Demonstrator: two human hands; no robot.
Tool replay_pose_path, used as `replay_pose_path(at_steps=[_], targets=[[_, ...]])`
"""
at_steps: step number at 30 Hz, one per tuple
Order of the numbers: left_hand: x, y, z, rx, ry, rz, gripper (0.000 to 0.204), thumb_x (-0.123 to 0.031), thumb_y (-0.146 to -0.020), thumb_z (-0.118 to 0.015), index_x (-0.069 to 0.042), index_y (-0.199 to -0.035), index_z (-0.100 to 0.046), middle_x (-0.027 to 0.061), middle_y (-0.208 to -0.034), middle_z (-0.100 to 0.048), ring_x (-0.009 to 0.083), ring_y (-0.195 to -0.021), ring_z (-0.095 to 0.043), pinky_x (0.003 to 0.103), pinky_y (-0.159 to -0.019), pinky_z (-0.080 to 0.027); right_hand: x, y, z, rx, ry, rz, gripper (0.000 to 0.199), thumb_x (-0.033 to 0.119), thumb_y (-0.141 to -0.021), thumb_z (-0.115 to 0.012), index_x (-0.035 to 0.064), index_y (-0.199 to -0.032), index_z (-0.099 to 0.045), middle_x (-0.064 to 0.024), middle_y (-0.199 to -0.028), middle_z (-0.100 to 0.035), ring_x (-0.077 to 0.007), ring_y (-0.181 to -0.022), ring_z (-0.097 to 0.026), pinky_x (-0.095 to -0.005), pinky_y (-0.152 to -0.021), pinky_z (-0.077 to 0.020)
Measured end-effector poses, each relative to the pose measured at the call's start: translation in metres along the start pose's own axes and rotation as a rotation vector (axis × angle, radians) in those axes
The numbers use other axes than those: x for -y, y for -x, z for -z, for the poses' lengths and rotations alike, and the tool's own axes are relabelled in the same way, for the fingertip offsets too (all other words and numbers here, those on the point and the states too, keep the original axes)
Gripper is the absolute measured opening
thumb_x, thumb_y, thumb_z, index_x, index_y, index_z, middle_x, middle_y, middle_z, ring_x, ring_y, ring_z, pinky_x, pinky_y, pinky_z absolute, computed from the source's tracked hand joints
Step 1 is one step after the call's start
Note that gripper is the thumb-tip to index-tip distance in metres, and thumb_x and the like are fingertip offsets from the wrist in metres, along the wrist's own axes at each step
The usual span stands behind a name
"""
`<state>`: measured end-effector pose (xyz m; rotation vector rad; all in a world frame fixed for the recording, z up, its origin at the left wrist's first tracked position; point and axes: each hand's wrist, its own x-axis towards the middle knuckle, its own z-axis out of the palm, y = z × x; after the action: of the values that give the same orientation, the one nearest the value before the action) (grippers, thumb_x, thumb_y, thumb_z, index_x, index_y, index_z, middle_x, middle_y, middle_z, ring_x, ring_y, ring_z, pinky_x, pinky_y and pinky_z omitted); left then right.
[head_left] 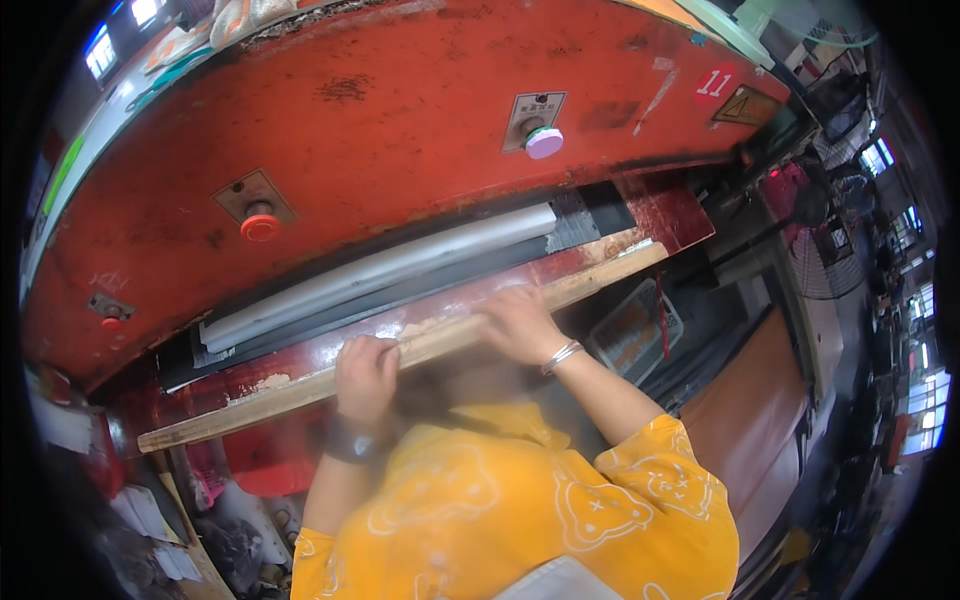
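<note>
My left hand (366, 376), with a dark watch on the wrist, is at the wooden strip (270, 402) along the front edge of a red tabletop (300, 362). Its fingers are curled, and anything inside them is hidden. To its right, my right hand (520, 325) lies over the same strip with its fingers stretched toward the tabletop, slightly blurred. A silver bangle circles that wrist. Beyond both hands, a long pale grey bar or pad (380, 272) lies on a black sheet (400, 295) beneath the red machine's front.
A big red machine panel (390, 110) rises beyond the tabletop. It carries a red button (260, 224) and a pale purple button (544, 142). Below the table's right end is a grey plastic basket (640, 335), beside a brown sheet (745, 400). A fan cage (825, 262) stands farther right.
</note>
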<state>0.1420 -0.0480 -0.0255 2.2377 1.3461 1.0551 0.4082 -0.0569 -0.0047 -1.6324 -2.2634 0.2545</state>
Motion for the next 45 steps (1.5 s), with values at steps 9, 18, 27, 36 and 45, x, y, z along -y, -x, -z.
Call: replay_pose_path(at_steps=[9, 18, 27, 36, 45], targets=[[-0.002, 0.002, 0.003, -0.019, -0.013, 0.012, 0.007, -0.008, -0.076, -0.061, -0.003, -0.08, -0.064, 0.0133, -0.078, -0.058, 0.0329, -0.077, -0.053, 0.041, -0.07, -0.042, 0.008, 0.006, -0.007, -0.086, -0.021, -0.008, 0.034, 0.032, -0.08, -0.061, 0.0092, -0.105, -0.063, -0.0127, -0.101, -0.059, -0.0283, -0.103, -0.05, -0.0412, -0.097, -0.0306], [0.001, -0.007, 0.005, 0.039, -0.048, -0.059, 0.015, -0.012, -0.081, -0.056, 0.0, -0.073, -0.059, 0.0176, -0.075, -0.054, 0.0355, -0.076, -0.051, 0.044, -0.069, -0.04, 0.014, -0.014, 0.026, 0.25, 0.024, -0.085, 0.043, 0.039, -0.079, -0.057, 0.0082, -0.11, -0.062, -0.0174, -0.104, -0.061, -0.0289, -0.104, -0.055, -0.046, -0.096, -0.034], [0.055, -0.06, 0.042, 0.432, 0.201, 0.013, 0.015, -0.013, -0.081, -0.058, 0.0, -0.078, -0.063, 0.019, -0.077, -0.059, 0.036, -0.074, -0.057, 0.043, -0.071, -0.045, -0.023, -0.166, 0.042, -0.313, 0.024, -0.385, 0.075, 0.041, -0.066, -0.072, 0.0141, -0.13, -0.043, -0.021, -0.134, -0.035, -0.0446, -0.12, -0.031, -0.0503, -0.099, -0.0288], [0.196, -0.118, 0.043, 0.058, -0.716, 0.267, 0.053, -0.023, -0.088, -0.051, -0.008, -0.137, -0.037, 0.0214, -0.139, -0.033, 0.0384, -0.128, -0.029, 0.046, -0.105, -0.023, -0.088, -0.19, 0.0, -0.237, -0.11, -0.531, 0.067, 0.033, -0.062, -0.072, 0.0199, -0.125, -0.053, -0.0186, -0.141, -0.03, -0.0486, -0.124, -0.025, -0.053, -0.103, -0.0251], [0.217, -0.104, 0.047, -0.123, -0.585, 0.323, 0.058, -0.02, -0.083, -0.059, -0.005, -0.135, -0.038, 0.025, -0.137, -0.034, 0.0387, -0.127, -0.031, 0.046, -0.105, -0.025, -0.176, -0.133, 0.048, -0.712, -1.364, -0.541, 0.058, 0.012, -0.069, -0.072, 0.0072, -0.124, -0.055, -0.0102, -0.115, -0.059, -0.0152, -0.096, -0.057, -0.0288, -0.086, -0.0445]])
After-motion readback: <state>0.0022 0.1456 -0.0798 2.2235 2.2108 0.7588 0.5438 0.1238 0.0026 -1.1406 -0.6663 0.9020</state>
